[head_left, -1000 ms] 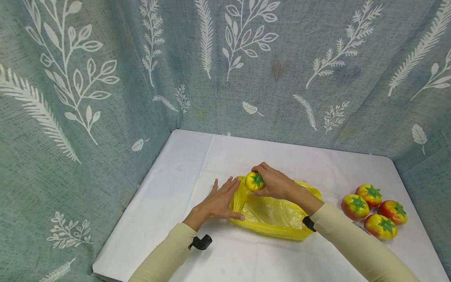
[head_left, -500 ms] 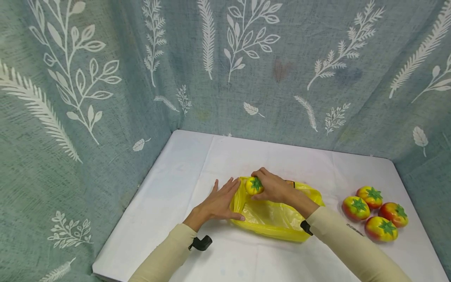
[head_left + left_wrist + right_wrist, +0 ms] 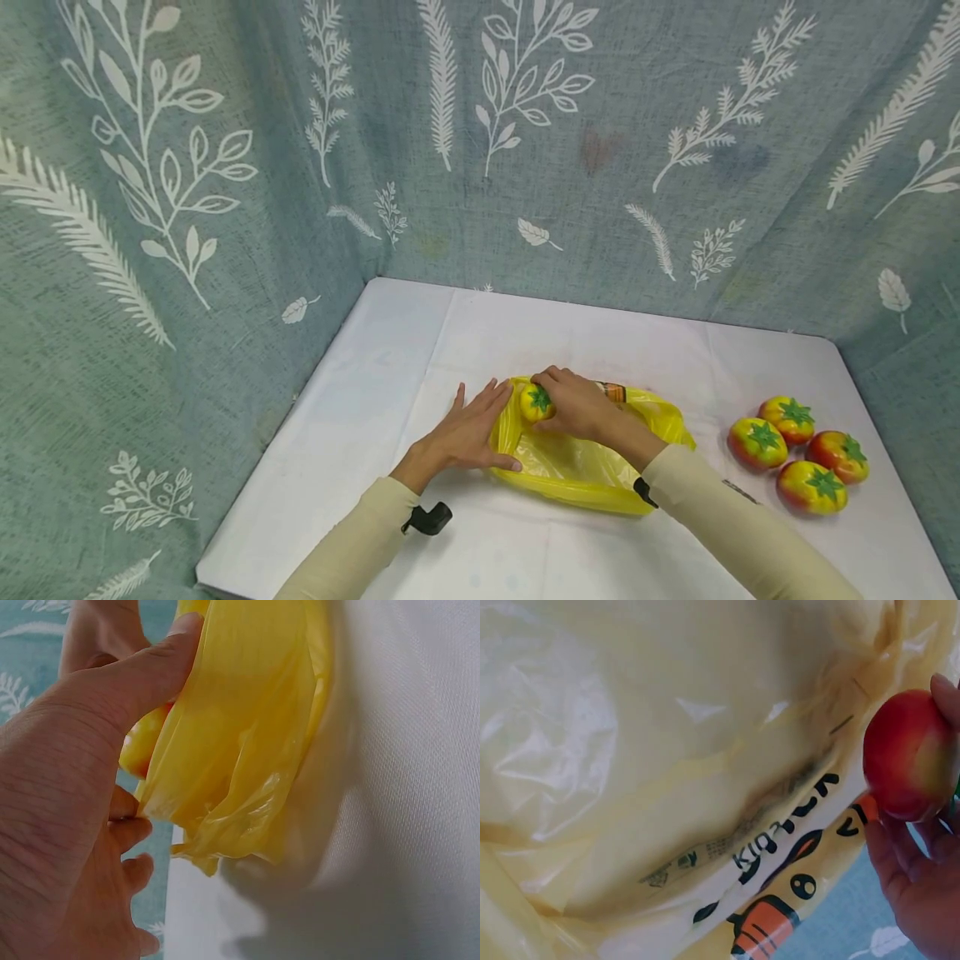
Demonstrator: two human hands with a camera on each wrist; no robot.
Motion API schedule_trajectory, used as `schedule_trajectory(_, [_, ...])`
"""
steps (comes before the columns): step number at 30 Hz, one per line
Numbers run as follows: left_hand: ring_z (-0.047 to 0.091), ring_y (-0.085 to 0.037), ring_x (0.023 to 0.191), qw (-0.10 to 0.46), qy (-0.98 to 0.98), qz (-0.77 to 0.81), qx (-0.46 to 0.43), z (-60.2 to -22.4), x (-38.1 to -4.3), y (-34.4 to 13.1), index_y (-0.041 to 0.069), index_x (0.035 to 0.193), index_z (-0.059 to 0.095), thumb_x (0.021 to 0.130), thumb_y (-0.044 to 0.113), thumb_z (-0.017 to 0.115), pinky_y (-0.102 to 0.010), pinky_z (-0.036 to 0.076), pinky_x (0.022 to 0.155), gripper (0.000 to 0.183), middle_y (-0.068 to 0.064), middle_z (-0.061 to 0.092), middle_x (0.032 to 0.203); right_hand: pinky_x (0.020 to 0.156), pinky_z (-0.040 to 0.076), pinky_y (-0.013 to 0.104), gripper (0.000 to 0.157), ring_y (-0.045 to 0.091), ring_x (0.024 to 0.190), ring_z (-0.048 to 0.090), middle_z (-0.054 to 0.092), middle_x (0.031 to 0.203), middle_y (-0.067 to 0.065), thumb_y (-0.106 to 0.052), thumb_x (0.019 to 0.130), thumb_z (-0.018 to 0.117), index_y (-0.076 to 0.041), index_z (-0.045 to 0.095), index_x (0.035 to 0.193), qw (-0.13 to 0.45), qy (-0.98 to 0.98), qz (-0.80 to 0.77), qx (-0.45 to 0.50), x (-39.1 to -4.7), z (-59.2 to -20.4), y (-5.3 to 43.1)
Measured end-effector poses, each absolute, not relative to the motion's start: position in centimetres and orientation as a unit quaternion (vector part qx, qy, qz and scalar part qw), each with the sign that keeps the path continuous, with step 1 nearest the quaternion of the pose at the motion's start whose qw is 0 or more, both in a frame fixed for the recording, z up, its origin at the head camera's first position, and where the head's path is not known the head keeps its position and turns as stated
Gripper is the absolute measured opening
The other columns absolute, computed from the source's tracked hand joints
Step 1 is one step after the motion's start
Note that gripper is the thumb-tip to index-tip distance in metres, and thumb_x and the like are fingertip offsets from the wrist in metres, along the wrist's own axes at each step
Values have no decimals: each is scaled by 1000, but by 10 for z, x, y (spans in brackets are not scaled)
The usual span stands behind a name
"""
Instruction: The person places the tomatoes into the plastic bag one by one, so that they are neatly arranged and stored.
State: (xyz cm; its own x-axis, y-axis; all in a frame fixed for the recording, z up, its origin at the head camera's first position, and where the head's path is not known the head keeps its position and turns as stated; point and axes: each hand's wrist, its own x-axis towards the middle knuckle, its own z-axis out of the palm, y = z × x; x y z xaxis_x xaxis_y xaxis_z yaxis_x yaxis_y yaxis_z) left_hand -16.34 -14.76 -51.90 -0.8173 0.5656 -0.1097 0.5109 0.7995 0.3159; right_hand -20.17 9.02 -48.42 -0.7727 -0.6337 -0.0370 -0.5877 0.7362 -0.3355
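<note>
A yellow plastic bag (image 3: 570,493) lies over a shallow container in the middle of the table, its mouth opened wide. My left hand (image 3: 471,433) rests at the left end of the bag, fingers spread and straight, thumb along the near rim. In the left wrist view that thumb (image 3: 150,679) touches the yellow film. Over the bag's left end, my right hand (image 3: 579,407) grips a red and yellow toy tomato (image 3: 536,402) with a green star-shaped top. The right wrist view shows the toy tomato's red side (image 3: 907,754) close beside the printed container wall (image 3: 780,840).
Several more toy tomatoes (image 3: 757,442) stand in a cluster on the right of the white table (image 3: 420,333). A blue-green curtain (image 3: 480,208) with white leaf patterns hangs along the back and sides.
My right hand has moved slightly left and lower with the toy tomato, deeper toward the bag's left end. More of the printed far wall shows behind it. The left hand has stayed put.
</note>
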Motion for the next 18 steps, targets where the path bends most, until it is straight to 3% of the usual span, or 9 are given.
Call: schedule_trajectory(18, [7,-25,155,99,943,139,287,-521,-162,-147,8,163,10,77,78,67,-67,2,117,125,-5,10,170,99,51,44,75,28,115,56,56,132,13,-39,85,83,0,52,140,52,931,-143,-332,-200,-504,88])
